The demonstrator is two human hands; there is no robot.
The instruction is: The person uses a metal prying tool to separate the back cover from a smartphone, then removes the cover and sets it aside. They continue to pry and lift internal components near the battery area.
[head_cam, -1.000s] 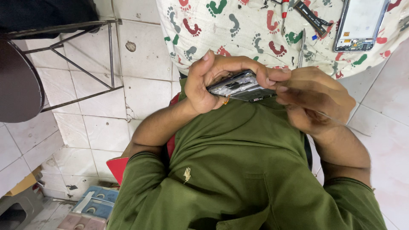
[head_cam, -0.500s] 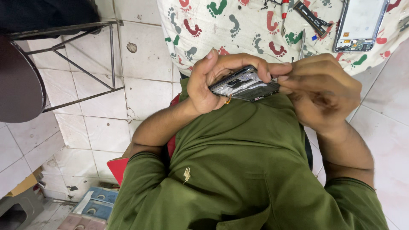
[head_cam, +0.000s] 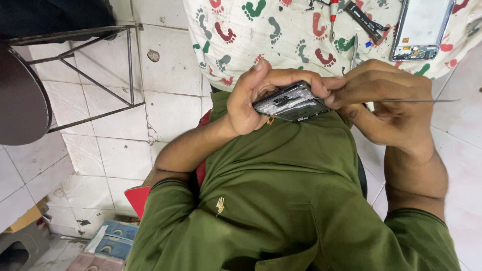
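My left hand (head_cam: 251, 103) grips an opened phone (head_cam: 291, 103) at chest height, its inner frame and parts showing, with a small orange flex hanging below it. My right hand (head_cam: 389, 100) presses against the phone's right end, fingers pinched on a thin metal tool (head_cam: 422, 100) whose shaft sticks out to the right. The tool's tip is hidden behind my fingers. Both forearms come up from my green shirt (head_cam: 281, 190).
A cloth with a footprint pattern (head_cam: 281, 35) lies ahead, carrying a phone screen panel (head_cam: 422, 27), a red-handled screwdriver (head_cam: 333, 12), a black strip part (head_cam: 364, 20) and tweezers (head_cam: 354, 50). A metal stool frame (head_cam: 100, 65) and a dark round seat (head_cam: 20, 95) stand left on the tiled floor.
The phone has tilted slightly in my left hand. My right hand has shifted along its right end, and the thin tool's shaft now shows sticking out to the right.
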